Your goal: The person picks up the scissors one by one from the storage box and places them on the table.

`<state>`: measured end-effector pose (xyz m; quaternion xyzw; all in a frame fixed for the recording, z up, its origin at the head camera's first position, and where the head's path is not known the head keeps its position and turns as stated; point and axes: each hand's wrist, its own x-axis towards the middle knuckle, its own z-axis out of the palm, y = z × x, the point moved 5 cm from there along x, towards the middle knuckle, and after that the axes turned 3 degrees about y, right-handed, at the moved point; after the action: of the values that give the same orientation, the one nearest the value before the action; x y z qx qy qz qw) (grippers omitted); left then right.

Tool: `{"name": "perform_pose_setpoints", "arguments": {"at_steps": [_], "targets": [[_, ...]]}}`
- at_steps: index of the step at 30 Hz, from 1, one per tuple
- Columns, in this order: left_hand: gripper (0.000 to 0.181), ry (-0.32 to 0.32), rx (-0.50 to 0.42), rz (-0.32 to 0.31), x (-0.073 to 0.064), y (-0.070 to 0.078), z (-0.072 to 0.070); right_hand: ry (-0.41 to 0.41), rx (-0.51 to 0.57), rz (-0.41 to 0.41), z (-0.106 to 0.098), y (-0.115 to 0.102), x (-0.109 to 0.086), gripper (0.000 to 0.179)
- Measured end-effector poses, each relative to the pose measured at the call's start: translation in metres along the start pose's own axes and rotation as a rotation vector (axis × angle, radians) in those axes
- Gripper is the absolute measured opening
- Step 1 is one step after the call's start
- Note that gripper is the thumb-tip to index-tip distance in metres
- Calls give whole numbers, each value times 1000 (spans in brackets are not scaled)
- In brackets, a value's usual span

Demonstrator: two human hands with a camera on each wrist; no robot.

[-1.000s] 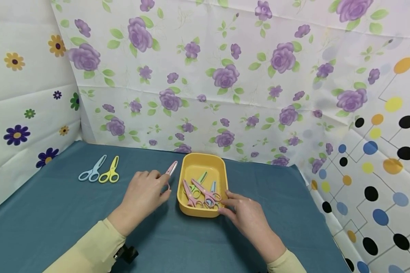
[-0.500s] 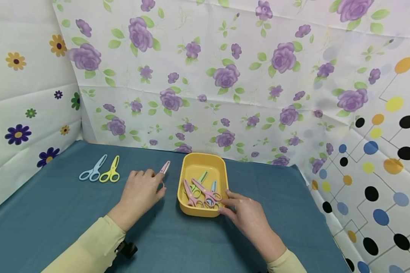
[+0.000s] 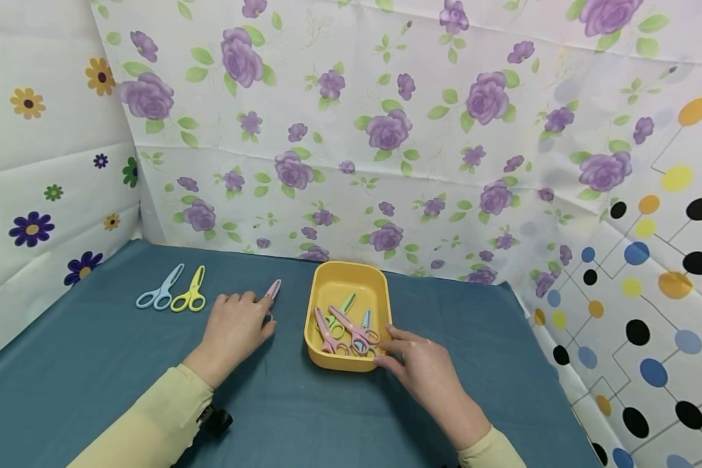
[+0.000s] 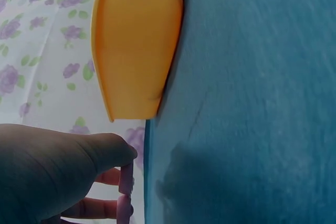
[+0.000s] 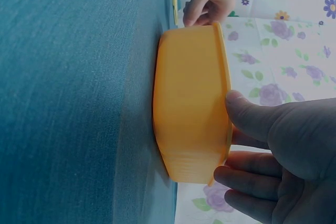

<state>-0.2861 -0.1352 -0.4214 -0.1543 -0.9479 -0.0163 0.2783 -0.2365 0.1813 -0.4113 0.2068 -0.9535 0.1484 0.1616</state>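
My left hand (image 3: 236, 328) pinches a pair of pink scissors (image 3: 273, 289) by the handle end, blades pointing away, left of a yellow plastic box. The left wrist view shows the thumb against the scissors' pink handle (image 4: 125, 179); the rest of them is mostly hidden. My right hand (image 3: 424, 370) holds the yellow box (image 3: 348, 269) at its near right corner, thumb and fingers at the rim, as the right wrist view also shows. Inside lie pink scissors (image 3: 351, 328), another pink pair (image 3: 325, 333), green scissors (image 3: 345, 305) and partly covered blue scissors (image 3: 366, 318).
Blue scissors (image 3: 161, 289) and yellow scissors (image 3: 191, 294) lie side by side on the dark blue cloth (image 3: 304, 416) at the left. A flowered curtain (image 3: 351, 130) hangs behind the table, with patterned sheets on both sides.
My left hand has moved left, away from the box, carrying the pink scissors and lowering them slightly. The right hand and the box have stayed in place.
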Motion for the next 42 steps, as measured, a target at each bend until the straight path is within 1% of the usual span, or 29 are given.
{"name": "perform_pose_setpoints", "arguments": {"at_steps": [2, 7, 9, 13, 20, 27, 29, 32, 34, 37, 39, 42], "targets": [[33, -5, -2, -6, 0, -2, 2, -1, -1, 0, 0, 0, 0, 34], [32, -72, -2, -31, -1, -7, 8, -5, -1, 2, 1, 1, -1, 35], [32, -87, 1, -38, -1, -8, 10, -6, -2, 1, 1, 1, -1, 35], [30, -85, 12, -44, -2, -10, 10, -5, -3, -1, 1, 1, 0, 35], [35, -92, 31, -41, -4, -11, 13, -11, -5, 5, 1, 1, -1, 34], [30, -65, 27, -8, -8, -12, 13, -7, 2, 9, 0, 1, 0, 35], [30, -69, 29, -4, -9, -12, 15, -9, 4, 12, 1, 1, 0, 35], [32, -118, 28, -16, -10, -11, 16, -15, 3, 18, 1, 1, 0, 35], [33, -169, 26, -26, -10, -9, 15, -20, 5, 23, 1, 1, 0, 35], [34, -242, 20, -31, -12, -4, 10, -21, 9, 23, 1, 1, -1, 35], [37, -262, 21, -15, -15, 0, 5, -17, 11, 18, 1, 1, -1, 34], [41, -262, 30, 22, -21, 4, -2, -9, 9, 8, 0, 1, -1, 35]]}}
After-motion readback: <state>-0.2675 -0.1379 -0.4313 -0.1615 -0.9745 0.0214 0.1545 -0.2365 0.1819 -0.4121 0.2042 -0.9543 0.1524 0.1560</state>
